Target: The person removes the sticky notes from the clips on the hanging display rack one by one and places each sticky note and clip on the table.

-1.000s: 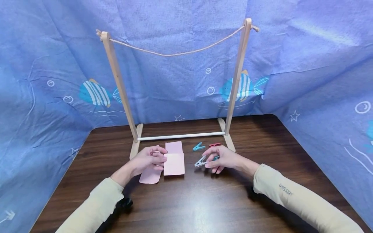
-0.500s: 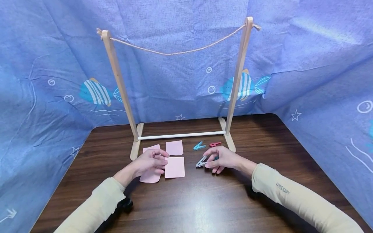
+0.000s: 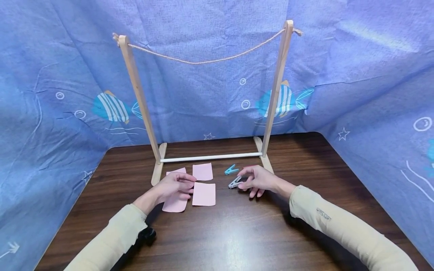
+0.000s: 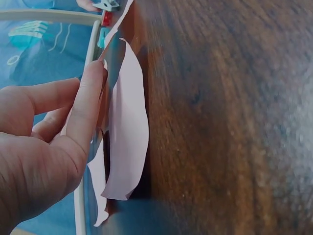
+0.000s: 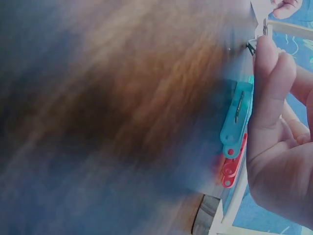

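Note:
Three pink paper sheets lie in front of the rack. My left hand point(image 3: 188, 186) lies on the left sheet point(image 3: 174, 205) and pinches its edge; in the left wrist view that sheet point(image 4: 124, 132) curls up beside my index finger point(image 4: 88, 103). The other sheets point(image 3: 204, 194) point(image 3: 202, 171) lie flat to its right. My right hand point(image 3: 242, 181) pinches a grey clothespin point(image 3: 234, 183) just above the table. A blue clothespin point(image 3: 231, 169) lies just beyond it. The right wrist view shows a teal clothespin point(image 5: 237, 117) and a red one point(image 5: 231, 170) under my right palm.
A wooden rack point(image 3: 135, 86) with a sagging rope point(image 3: 207, 61) and a white bottom bar point(image 3: 210, 158) stands at the back of the dark wooden table point(image 3: 223, 233). Blue fish-print cloth point(image 3: 366, 94) hangs behind and on both sides.
My left hand has laid the lifted pink sheet flat and drawn back to the left sheet. My right hand has moved a little farther from me with the grey clothespin and now hides the red one.

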A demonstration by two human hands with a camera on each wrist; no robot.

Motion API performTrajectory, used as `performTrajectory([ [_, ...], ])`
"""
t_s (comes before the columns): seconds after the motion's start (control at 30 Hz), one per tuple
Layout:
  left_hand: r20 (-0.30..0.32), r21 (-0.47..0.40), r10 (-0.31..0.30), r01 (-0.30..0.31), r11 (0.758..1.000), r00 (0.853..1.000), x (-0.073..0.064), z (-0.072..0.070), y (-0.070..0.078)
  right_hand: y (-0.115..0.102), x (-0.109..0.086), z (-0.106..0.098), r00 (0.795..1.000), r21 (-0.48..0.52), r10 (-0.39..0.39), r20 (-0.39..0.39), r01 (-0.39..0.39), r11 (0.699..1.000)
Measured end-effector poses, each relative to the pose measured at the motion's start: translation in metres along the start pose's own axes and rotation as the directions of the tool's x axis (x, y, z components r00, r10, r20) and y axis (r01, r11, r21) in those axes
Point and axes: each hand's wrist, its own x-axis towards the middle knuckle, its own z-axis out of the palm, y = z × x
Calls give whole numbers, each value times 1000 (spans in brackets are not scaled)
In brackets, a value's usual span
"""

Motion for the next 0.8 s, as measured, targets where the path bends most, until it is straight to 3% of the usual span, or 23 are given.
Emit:
performTrajectory([
  [0.33,-7,-38,-10,10,999,1000,-3,-3,0,-2,1,0,999,-46,37,24,-36,998],
  [0.8,0,-37,-25,25,999,1000,-3,-4,0,-7,-2,-3,999,-14,33,32,-32,999],
])
